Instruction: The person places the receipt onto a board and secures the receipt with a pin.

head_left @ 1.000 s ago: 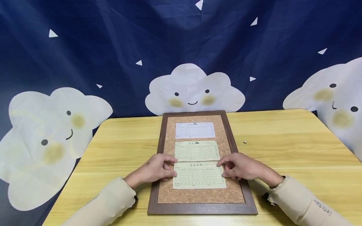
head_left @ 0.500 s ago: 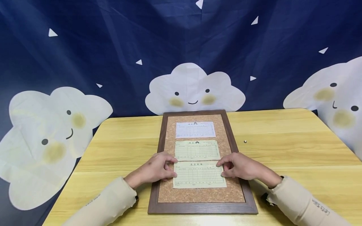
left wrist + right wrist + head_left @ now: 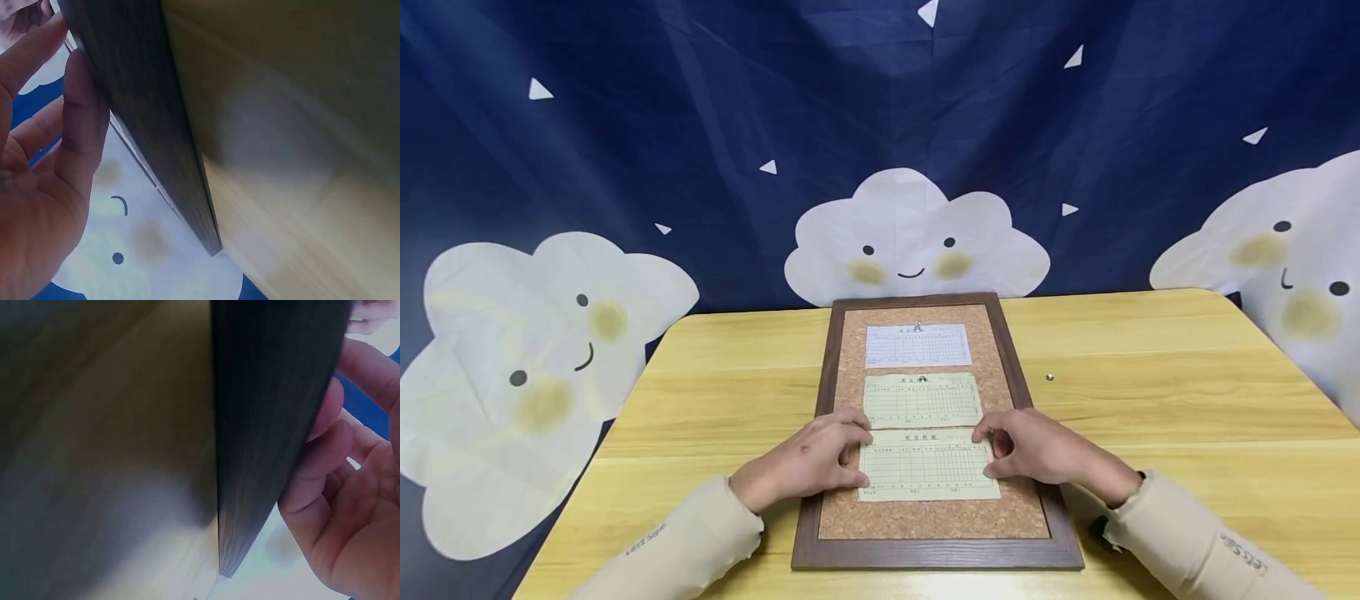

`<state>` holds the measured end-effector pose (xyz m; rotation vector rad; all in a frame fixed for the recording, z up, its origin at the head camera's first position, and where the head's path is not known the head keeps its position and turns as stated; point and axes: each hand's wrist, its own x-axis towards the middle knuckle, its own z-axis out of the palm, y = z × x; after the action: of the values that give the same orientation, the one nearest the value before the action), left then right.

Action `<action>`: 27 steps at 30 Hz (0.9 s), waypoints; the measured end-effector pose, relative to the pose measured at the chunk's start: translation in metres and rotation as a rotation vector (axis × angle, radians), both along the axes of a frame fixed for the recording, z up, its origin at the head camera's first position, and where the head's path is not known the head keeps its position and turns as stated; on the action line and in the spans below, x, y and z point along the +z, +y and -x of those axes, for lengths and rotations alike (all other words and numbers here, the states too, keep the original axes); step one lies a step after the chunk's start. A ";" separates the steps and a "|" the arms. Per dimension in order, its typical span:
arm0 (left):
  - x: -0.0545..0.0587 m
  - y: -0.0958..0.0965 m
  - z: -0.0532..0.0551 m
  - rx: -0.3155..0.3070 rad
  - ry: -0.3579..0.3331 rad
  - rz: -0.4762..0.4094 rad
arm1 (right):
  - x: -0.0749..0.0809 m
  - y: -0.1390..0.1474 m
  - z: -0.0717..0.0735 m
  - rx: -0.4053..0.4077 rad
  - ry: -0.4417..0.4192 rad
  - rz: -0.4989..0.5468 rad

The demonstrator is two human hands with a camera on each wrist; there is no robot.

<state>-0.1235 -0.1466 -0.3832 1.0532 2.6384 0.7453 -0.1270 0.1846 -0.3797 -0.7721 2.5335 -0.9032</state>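
Note:
Three printed paper slips lie in a column on a cork board [image 3: 940, 521] with a brown frame, in the head view. The nearest is a pale green slip [image 3: 921, 467], flat on the cork. My left hand [image 3: 812, 457] touches its left edge, thumb and fingertips spread apart. At the right edge my right hand [image 3: 1045, 446] rests thumb and forefinger on the paper in the same way. A second green slip [image 3: 921, 404] just beyond has a pushpin [image 3: 922, 379] at its top, and so does the white slip [image 3: 917, 348] farthest off.
A loose pushpin [image 3: 1050, 377] stands on the wooden table [image 3: 1150, 375], right of the board. Behind the table hangs a dark blue curtain [image 3: 730, 150] with smiling clouds. In both wrist views the dark frame side [image 3: 144, 106] runs close beside the fingers.
My left thumb has slid nearer along the slip's edge, widening the gap to the forefinger. The right thumb has shifted slightly nearer and inward. The slips and board look unmoved.

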 end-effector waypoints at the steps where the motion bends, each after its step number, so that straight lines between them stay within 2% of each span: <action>1: 0.000 0.000 0.000 -0.009 0.002 0.001 | 0.000 0.000 0.000 -0.002 -0.001 -0.002; 7: 0.002 0.000 0.000 -0.051 0.036 0.049 | -0.001 0.000 0.000 -0.003 0.005 -0.010; 15: 0.001 -0.001 0.001 -0.101 0.043 0.074 | -0.002 0.001 0.000 0.002 0.002 -0.018; 27: 0.003 -0.001 0.000 -0.087 0.057 0.088 | -0.001 0.003 0.000 -0.002 0.016 -0.041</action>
<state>-0.1237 -0.1480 -0.3805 1.1725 2.6260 0.5836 -0.1268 0.1881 -0.3809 -0.7671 2.5591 -0.8461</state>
